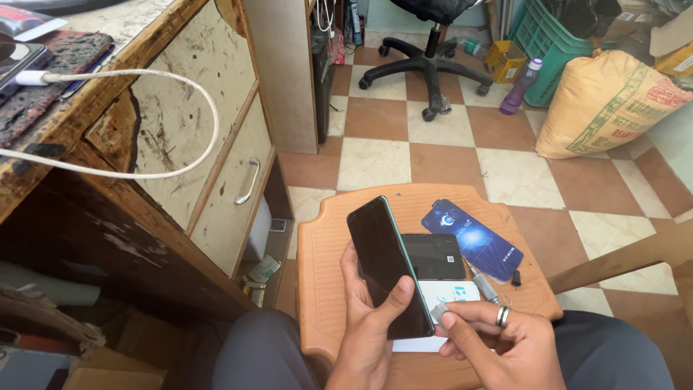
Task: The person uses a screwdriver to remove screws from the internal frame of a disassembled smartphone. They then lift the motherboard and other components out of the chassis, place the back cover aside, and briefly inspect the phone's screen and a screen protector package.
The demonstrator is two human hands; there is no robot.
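Gripping a dark phone [386, 266] in my left hand [368, 325] above the orange stool [317, 289], I pinch a small grey piece [439, 312] at its edge with my right hand [498, 343]; working that edge seemingly needs steady fingers.

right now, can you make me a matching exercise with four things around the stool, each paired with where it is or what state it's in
Things:
1. dark-screened smartphone
2. blue rectangular packet
3. purple plastic bottle
4. white charging cable

Places or states:
A. standing on the checked floor beside the green crate
B. hanging in a loop off the worn wooden desk
C. held upright in the left hand
D. lying flat on the orange plastic stool

Pairs: 1-C, 2-D, 3-A, 4-B
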